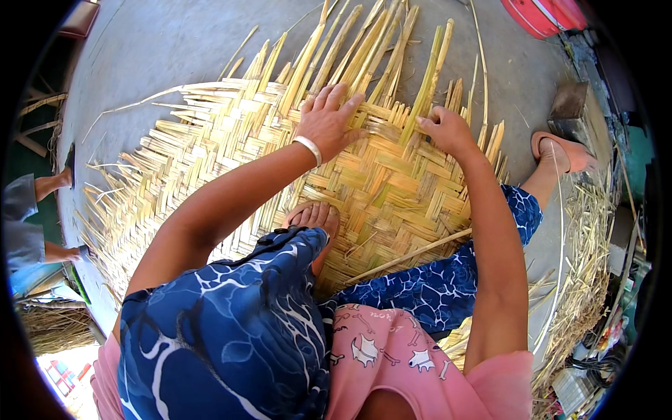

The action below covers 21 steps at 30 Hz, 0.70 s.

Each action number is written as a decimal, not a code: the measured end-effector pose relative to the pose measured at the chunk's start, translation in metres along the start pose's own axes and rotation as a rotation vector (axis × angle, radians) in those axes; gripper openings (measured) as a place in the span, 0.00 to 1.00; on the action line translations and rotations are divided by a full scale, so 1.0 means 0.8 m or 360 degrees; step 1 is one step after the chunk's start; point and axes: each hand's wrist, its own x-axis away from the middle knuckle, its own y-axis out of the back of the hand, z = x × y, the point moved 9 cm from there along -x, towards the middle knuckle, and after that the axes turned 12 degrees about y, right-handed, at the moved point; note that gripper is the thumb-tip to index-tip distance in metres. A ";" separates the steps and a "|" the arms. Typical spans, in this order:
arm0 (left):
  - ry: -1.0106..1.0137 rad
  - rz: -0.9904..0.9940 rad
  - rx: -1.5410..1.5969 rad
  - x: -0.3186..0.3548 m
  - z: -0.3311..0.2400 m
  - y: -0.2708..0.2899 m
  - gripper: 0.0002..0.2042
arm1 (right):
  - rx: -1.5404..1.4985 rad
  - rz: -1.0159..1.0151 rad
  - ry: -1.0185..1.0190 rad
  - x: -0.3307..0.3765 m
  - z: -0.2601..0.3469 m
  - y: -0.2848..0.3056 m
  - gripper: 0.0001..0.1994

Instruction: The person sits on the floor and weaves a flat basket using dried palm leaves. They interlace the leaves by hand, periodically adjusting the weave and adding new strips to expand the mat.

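Note:
A large mat (385, 185) of flat yellow-green reed strips, woven in a slanting pattern, lies on the floor beneath me. Loose strip ends fan out from its far and left edges. My left hand (327, 124), with a white bracelet at the wrist, rests on the far part of the weave, fingers spread. To its right, my right hand (448, 131) is closed, thumb and fingers pinched at a greenish reed strip (427, 82) that runs from the weave past the far edge. What lies inside its curled fingers is partly hidden.
My bare foot (315, 215) presses on the mat, and my other foot wears an orange sandal (577, 155) at right. A wooden block (577, 112) and a straw pile (584, 266) lie there. Another person's legs (52, 185) are at left. A red basin (542, 15) stands far right.

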 end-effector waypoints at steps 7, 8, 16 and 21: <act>0.0051 0.0111 0.0109 -0.006 0.009 -0.016 0.29 | 0.0412 -0.0012 0.0059 0.002 0.026 0.007 0.14; 0.0059 0.0136 0.0136 -0.006 0.011 -0.016 0.29 | 0.0446 -0.0020 0.0048 0.003 0.032 0.006 0.14; 0.0015 0.0142 0.0056 -0.003 0.005 -0.015 0.23 | 0.0461 0.0013 0.0021 0.018 0.041 0.005 0.13; -0.0164 -0.0031 -0.0225 0.009 -0.015 -0.008 0.20 | 0.0422 -0.0009 -0.0041 0.026 0.030 -0.013 0.12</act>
